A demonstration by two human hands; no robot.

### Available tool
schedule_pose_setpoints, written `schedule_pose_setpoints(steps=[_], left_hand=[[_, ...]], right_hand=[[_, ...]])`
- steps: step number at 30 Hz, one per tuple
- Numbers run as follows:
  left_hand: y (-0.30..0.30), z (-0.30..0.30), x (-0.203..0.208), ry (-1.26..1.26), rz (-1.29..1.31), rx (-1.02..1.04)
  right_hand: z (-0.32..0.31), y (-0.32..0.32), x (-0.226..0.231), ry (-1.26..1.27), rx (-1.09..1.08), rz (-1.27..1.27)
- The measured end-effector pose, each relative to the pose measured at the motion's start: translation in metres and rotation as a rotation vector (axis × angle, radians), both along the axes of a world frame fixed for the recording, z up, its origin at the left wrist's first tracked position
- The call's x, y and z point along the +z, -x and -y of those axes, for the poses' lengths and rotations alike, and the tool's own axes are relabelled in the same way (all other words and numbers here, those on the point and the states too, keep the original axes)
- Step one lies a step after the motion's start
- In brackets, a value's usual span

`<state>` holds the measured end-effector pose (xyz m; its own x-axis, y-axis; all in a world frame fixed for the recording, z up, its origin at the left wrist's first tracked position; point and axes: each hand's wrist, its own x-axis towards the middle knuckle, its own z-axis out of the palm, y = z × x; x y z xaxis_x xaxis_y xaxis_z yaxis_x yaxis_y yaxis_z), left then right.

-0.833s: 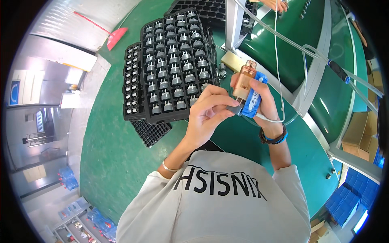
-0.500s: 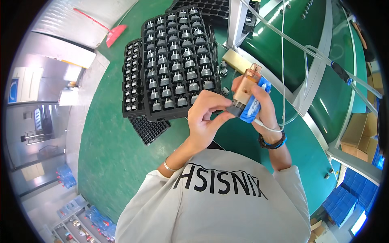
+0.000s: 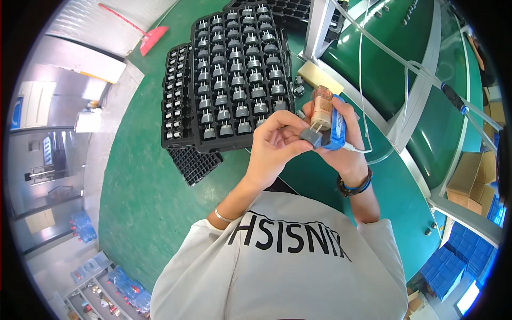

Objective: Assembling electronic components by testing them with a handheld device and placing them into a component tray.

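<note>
Between the thumb and fingers of my left hand (image 3: 269, 146) is a small dark grey plug (image 3: 310, 137), its metal pins pointing up. My right hand (image 3: 349, 164) is wrapped round a handheld device: a copper-coloured cylinder (image 3: 321, 111) with a clear brownish top and a blue box (image 3: 337, 127) along its side. A white cable (image 3: 358, 150) runs from the blue box. The plug's pins are at the lower end of the cylinder; whether they touch it I cannot tell. Left of my hands, a black tray (image 3: 226, 145) holds rows of grey plugs, pins up.
A narrower black tray (image 3: 176, 143) with small white-topped parts adjoins on the left, and an empty black grid tray (image 3: 196, 168) sticks out below. A pale yellow block (image 3: 320, 76) and several loose plugs (image 3: 298, 89) lie beside a white metal frame (image 3: 368, 109) on the green table (image 3: 138, 176).
The device has turned and shifted slightly in my right hand. The plug in my left hand has tilted, so its pins now show below the cylinder. The view has moved a little.
</note>
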<state>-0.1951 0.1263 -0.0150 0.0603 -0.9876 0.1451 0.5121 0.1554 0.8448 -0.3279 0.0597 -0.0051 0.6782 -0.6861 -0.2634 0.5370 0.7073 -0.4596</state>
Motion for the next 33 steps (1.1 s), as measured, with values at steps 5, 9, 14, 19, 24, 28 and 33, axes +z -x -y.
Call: schedule_pose_setpoints(steps=[5,9,14,19,24,28,33], left_hand=[[0.004,-0.002,0.003,-0.078,-0.171,-0.032],[0.005,-0.002,0.003,-0.026,-0.108,-0.019],[0.013,-0.006,0.022,-0.14,-0.165,-0.098],[0.02,-0.007,0.022,-0.185,-0.412,-0.142],[0.043,0.003,0.026,0.182,0.683,0.22],[0.058,0.009,0.015,0.204,0.751,0.283],[0.071,0.02,-0.008,0.167,0.599,0.292]], right_hand=[[-0.001,-0.004,0.008,0.007,-0.11,-0.085],[0.003,0.002,0.003,0.117,-0.028,0.179],[0.005,0.011,0.001,0.098,0.019,0.353],[0.01,0.022,-0.001,0.132,0.003,0.321],[0.006,0.03,-0.002,0.207,-0.13,0.128],[0.007,0.037,-0.01,0.258,-0.164,0.073],[0.013,0.043,-0.004,0.296,-0.336,-0.023]])
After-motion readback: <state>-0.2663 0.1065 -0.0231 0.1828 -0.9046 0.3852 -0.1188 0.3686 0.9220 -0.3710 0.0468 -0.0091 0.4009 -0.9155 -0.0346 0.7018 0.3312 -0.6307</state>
